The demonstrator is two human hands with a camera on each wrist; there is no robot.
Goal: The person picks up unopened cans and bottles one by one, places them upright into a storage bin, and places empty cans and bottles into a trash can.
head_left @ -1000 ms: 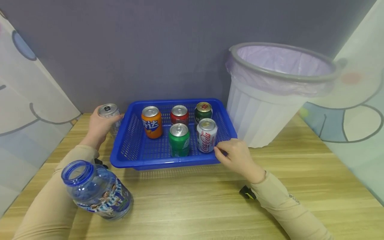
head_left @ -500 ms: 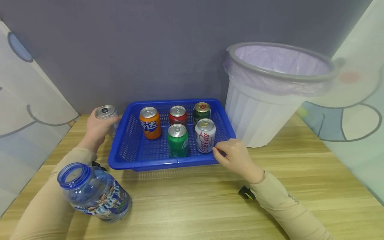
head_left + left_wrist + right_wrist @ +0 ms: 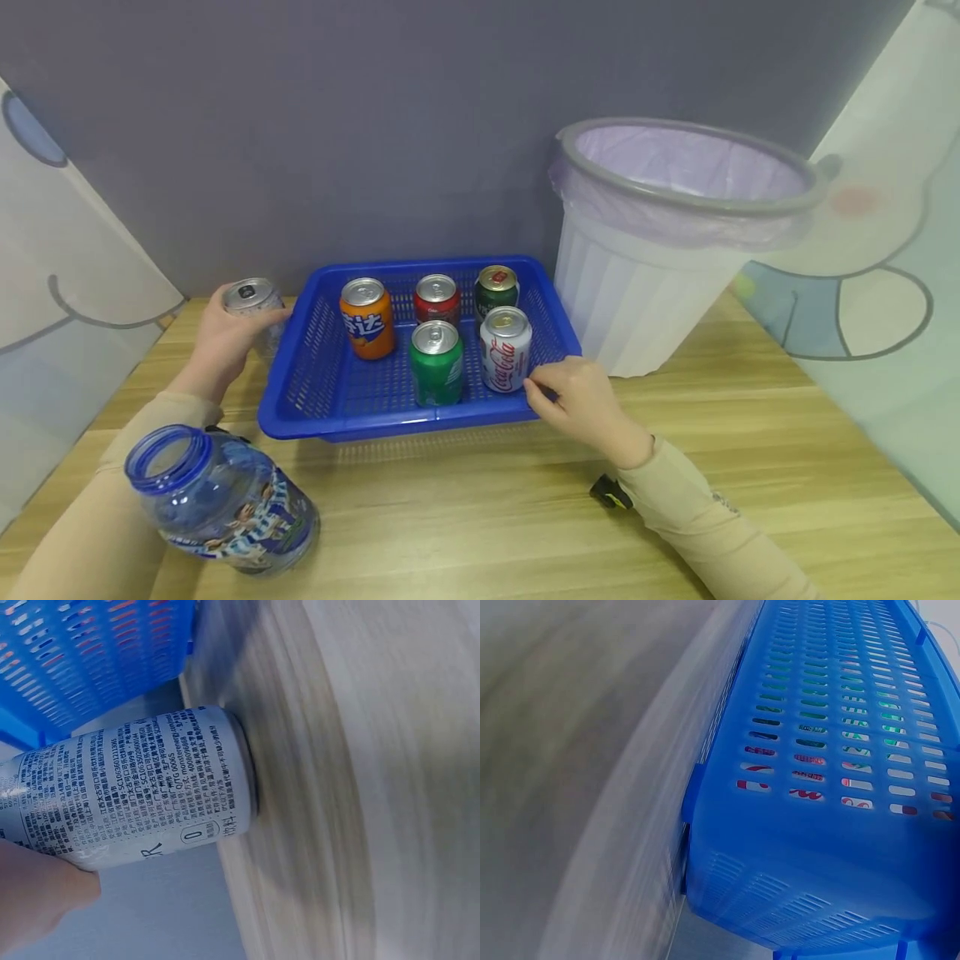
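My left hand [image 3: 225, 337] grips a white can with a silver top [image 3: 253, 297], just left of the blue plastic basket [image 3: 435, 421]. Dense small print covers this can [image 3: 135, 787] in the left wrist view, and its base is at the wooden surface. At the basket's front right corner, my right hand [image 3: 581, 400] holds the rim with curled fingers. Nearest to it inside is a silver-white Coca-Cola can [image 3: 506, 354]. The right wrist view shows the basket's slotted wall [image 3: 817, 840] but not the hand.
Also upright in the basket are an orange can [image 3: 367, 325], a red can [image 3: 437, 300], a green can [image 3: 437, 367] and a dark green can [image 3: 497, 292]. A lined white bin [image 3: 622, 283] stands right. A clear blue-rimmed jar [image 3: 225, 508] overlaps my left forearm in view.
The head view has shifted, so everything appears a little further left and lower. Both hands keep their places at the white can and the basket corner.
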